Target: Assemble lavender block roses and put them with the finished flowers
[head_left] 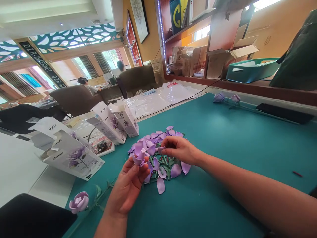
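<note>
A partly built purple flower (139, 157) with a few petals round a pale centre is held upright in the fingers of my left hand (131, 180). Just right of it, my right hand (182, 150) pinches a small light purple petal (161, 149) between thumb and forefinger, over the pile. The pile of loose purple petals (175, 171) and green pieces (153, 172) lies on the green mat (210, 198) beneath and behind both hands. One petal (160, 186) lies at the pile's near edge.
A pink-purple flower (79, 202) on a green stem lies left of my left forearm. White printed boxes (74, 162) stand open at the left. Two more flowers (219, 97) and a black flat object (283, 113) lie at the back right. A dark red stick (297, 174) is at right.
</note>
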Demonstrator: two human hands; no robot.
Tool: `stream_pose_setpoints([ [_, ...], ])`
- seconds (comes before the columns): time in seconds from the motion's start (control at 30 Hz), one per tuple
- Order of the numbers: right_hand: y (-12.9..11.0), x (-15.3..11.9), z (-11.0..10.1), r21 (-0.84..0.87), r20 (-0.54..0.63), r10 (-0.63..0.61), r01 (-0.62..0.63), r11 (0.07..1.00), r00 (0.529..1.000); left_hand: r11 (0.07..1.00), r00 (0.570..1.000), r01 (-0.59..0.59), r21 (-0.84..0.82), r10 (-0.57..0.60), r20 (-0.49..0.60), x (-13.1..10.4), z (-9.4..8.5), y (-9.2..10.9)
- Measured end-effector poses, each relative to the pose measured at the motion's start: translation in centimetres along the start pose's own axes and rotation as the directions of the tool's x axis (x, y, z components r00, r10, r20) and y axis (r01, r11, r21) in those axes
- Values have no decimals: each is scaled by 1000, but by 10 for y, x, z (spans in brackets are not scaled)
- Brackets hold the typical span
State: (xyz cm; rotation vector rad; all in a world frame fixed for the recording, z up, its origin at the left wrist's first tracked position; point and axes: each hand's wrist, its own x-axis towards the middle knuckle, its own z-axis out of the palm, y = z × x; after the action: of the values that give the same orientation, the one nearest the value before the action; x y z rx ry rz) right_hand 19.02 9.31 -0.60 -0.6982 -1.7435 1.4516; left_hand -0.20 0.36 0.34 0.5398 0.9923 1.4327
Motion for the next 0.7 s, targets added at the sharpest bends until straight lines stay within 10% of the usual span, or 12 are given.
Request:
stream_pose_setpoints([
  [0.43, -22, -17, 12, -323, -47, -340, 308, 895, 939, 997, 1000, 7, 78, -7, 3, -2, 6, -3],
  [0.7, -26, -24, 18, -326, 28, -298, 291, 900, 954, 996, 1000, -11, 93, 11, -1, -1, 4, -6],
])
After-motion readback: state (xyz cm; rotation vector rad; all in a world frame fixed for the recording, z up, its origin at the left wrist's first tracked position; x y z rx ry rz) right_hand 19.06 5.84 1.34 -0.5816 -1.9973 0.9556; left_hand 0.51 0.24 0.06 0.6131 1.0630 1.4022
